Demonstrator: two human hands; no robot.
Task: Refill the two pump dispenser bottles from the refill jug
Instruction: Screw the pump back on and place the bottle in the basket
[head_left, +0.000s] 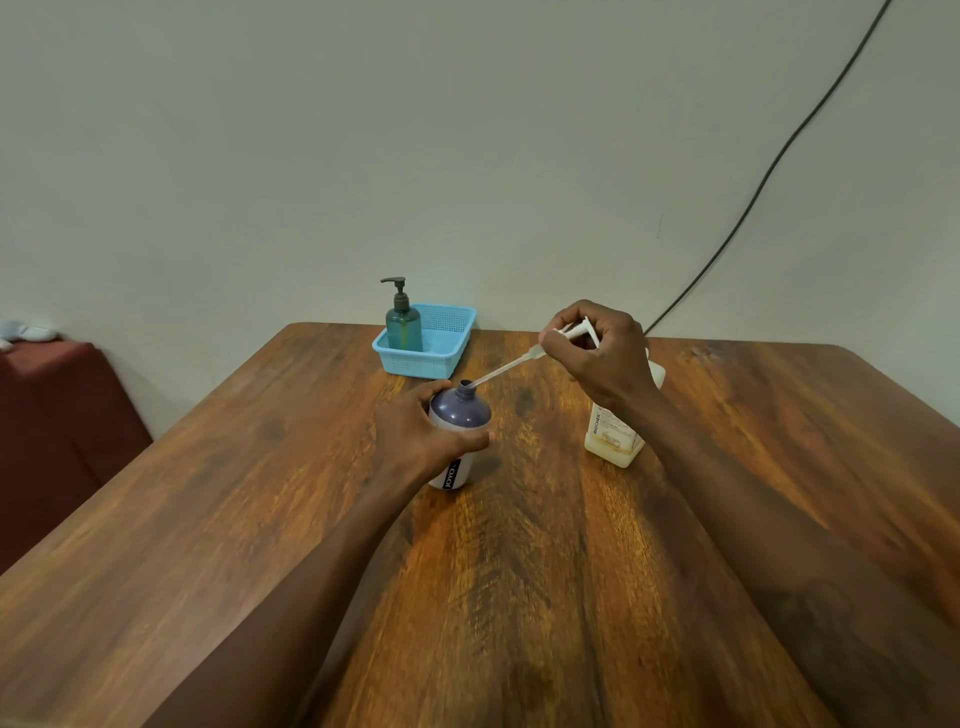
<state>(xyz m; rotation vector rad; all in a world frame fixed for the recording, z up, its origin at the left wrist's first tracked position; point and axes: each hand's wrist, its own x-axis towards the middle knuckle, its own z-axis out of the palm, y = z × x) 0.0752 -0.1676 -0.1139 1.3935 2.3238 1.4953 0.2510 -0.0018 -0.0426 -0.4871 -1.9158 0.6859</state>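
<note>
A purple-topped white bottle (461, 410) stands upright mid-table with its neck open. My left hand (415, 434) is wrapped around its left side. My right hand (602, 348) holds the white pump head (574, 332) up and to the right; the pump's thin dip tube (501, 370) slants down with its tip at the bottle's mouth. A second dispenser, a teal bottle with a dark pump (403, 322), stands in a blue basket (441, 364) at the back. The pale yellowish refill jug (613, 436) stands on the table behind my right wrist, partly hidden.
The wooden table (519, 571) reaches back to a plain wall. A black cable (769, 171) runs diagonally down the wall at the right. A dark red piece of furniture (57, 415) sits off the table's left side.
</note>
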